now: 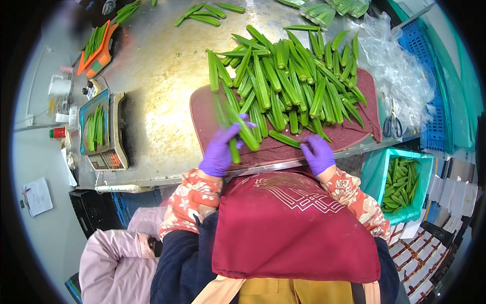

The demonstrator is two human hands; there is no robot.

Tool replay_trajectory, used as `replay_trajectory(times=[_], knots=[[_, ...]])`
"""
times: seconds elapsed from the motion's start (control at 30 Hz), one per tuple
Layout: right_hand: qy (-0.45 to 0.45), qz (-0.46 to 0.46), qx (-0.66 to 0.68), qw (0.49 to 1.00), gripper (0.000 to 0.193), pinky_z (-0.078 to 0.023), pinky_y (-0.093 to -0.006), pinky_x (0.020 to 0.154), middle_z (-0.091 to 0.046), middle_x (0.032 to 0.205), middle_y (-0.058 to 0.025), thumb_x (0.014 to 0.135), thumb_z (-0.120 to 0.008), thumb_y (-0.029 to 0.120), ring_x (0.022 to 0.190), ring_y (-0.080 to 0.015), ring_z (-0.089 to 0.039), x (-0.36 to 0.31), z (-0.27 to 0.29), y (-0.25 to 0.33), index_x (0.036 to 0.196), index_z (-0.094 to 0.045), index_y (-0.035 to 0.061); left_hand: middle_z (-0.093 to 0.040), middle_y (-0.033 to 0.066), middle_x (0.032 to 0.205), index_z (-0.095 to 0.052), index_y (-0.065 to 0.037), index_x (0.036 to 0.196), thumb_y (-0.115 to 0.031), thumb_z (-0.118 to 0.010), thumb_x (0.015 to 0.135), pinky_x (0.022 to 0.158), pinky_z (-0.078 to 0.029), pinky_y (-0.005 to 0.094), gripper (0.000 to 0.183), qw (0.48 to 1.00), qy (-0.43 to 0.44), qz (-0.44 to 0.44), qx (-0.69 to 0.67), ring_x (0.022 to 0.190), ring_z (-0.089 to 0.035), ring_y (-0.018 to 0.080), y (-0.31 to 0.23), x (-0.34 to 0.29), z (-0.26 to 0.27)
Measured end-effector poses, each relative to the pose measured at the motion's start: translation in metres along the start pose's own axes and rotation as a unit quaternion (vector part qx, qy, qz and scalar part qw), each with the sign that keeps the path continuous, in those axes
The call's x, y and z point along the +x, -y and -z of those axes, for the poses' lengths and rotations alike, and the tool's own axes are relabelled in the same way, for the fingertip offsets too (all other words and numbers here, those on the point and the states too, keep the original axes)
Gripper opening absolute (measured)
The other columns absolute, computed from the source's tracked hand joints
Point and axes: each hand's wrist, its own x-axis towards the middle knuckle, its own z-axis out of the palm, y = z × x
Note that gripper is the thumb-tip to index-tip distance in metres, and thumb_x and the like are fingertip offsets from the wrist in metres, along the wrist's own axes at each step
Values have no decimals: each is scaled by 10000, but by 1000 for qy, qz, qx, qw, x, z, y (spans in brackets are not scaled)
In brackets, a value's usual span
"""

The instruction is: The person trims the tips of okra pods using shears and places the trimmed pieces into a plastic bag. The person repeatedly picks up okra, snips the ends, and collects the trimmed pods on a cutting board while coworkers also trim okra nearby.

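Observation:
My left hand (218,153), in a purple glove, is closed round a few green okra pods (244,133), held slanting and slightly blurred above the near left edge of the pile. My right hand (319,155), also gloved in purple, has its thumb and fingertips at the end of a single okra pod (283,138) at the pile's front edge. A large heap of okra (283,81) lies on a dark red cloth (202,116) in front of me, its pods pointing many ways.
To the left, a weighing scale (109,161) carries okra in a blue tray (84,121); an orange tray (105,53) of okra stands behind it. Clear plastic bags (400,71) and scissors (393,121) lie at the right. A green-lined crate (372,175) below holds more okra.

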Motion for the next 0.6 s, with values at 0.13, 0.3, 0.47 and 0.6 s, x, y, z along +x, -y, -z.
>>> replay_trajectory(times=[0.13,0.3,0.47,0.6], knots=[[32,49,-236,970,338,-454,-401,687,-561,907,-121,739,-608,189,830,-305,-547,7,-1,5,1055,-546,86,-623,103,905,-523,13,1084,-210,-577,830,550,-379,188,342,981,-150,-19,124,699,-545,90,-31,-10,43],[81,67,-52,993,256,-465,-365,645,-589,818,-97,788,-595,204,723,-251,-574,0,-2,-33,1011,-578,79,-626,117,878,-565,27,1021,-193,-618,793,694,-457,306,321,807,-342,-158,454,742,-582,194,-35,-5,157],[295,-272,514,758,351,-374,-191,513,-512,637,-3,932,-454,265,534,-82,-461,6,32,10,1106,-571,-17,-577,200,1029,-524,11,1142,-235,-628,776,842,-425,398,453,606,-386,-114,686,939,-550,334,-30,-1,186],[335,-273,575,694,378,-331,-187,463,-451,588,16,937,-434,281,489,-71,-401,17,39,25,1080,-571,-40,-565,201,1062,-516,22,1132,-203,-640,779,874,-408,415,436,497,-360,-310,726,984,-527,335,-52,-1,111]])
